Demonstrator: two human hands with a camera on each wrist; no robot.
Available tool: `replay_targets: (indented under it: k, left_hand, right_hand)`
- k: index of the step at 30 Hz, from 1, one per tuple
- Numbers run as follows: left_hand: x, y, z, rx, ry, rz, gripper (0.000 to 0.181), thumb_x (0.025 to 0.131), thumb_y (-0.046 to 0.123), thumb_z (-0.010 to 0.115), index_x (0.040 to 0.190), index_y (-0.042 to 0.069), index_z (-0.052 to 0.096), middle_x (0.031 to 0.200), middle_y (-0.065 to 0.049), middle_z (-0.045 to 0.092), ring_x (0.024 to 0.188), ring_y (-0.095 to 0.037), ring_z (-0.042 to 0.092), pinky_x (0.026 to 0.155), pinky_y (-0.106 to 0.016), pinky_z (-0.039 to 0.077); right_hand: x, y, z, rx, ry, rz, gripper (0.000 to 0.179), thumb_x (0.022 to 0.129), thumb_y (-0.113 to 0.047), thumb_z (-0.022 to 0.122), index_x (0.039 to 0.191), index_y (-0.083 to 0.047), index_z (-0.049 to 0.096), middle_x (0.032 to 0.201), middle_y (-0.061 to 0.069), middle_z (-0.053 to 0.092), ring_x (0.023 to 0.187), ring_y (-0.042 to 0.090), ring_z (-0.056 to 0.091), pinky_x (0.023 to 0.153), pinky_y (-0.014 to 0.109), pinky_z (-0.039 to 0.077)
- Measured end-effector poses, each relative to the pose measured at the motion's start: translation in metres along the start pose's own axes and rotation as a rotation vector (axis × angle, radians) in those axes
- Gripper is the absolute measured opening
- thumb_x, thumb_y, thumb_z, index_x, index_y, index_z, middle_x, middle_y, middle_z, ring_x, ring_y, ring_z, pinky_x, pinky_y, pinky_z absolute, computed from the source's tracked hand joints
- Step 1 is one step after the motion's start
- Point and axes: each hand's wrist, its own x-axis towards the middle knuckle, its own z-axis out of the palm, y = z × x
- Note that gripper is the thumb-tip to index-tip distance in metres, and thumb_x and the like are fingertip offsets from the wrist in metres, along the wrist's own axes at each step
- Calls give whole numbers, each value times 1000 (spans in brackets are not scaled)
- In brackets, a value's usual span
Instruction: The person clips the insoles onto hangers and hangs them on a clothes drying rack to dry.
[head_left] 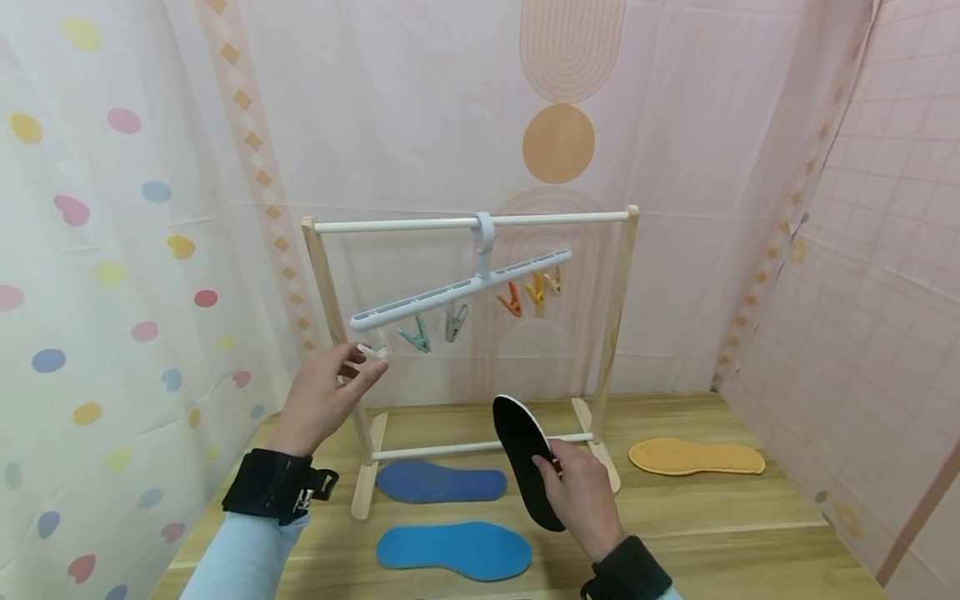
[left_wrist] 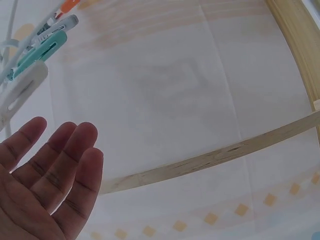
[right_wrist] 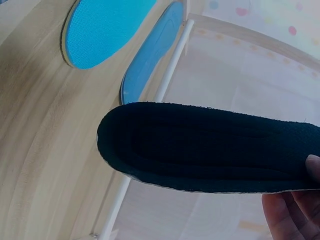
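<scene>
My left hand (head_left: 330, 392) is at the low left end of a pale blue hanger (head_left: 420, 302), pinching a white clothespin (head_left: 373, 352) between thumb and fingertips. In the left wrist view that clothespin (left_wrist: 24, 90) shows beside the fingertips; the thumb is out of frame. A black insole (head_left: 521, 462) is in my right hand (head_left: 585, 492), thumb on its dark face and fingers behind. Its rounded end points away from the hand in the right wrist view. From the tilted hanger also dangle a green clothespin (head_left: 417, 335), a grey one, an orange one and yellowish ones.
The hanger hooks over the top bar (head_left: 405, 225) of a wood-and-white rack. On the wooden table (head_left: 675, 533) lie a dark blue insole (head_left: 441, 482), a bright blue insole (head_left: 453, 551) and a yellow-orange insole (head_left: 697, 457). Patterned curtains surround the table.
</scene>
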Motion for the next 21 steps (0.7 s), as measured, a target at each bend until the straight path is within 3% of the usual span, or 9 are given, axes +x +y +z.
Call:
replay_targets:
  k: [9, 17, 21]
  left_hand:
    - [8, 5, -6, -44, -39, -32, 60, 99, 45, 57, 138, 1, 52, 115, -20, 63, 102, -34, 62, 76, -42, 51]
    - [15, 5, -10, -83, -82, -40, 58, 100, 47, 55, 138, 4, 51, 122, -18, 59, 108, -36, 60, 82, -48, 50]
    - [15, 7, -9, -98, -79, -9, 54, 100, 44, 57, 134, 2, 54, 117, -17, 62, 104, -34, 62, 81, -47, 51]
  right_hand:
    - [1, -7, 1, 36, 1, -13, 11, 83, 0, 78, 85, -7, 69, 80, 3, 71, 66, 10, 65, 56, 24, 50]
    - [1, -9, 1, 47, -15, 0, 12, 83, -2, 79, 87, -9, 69, 83, 3, 72, 68, 9, 65, 58, 23, 51]
    - [1, -10, 1, 43, -16, 6, 11, 84, -4, 78, 88, -9, 69, 83, 3, 72, 68, 9, 65, 58, 23, 51]
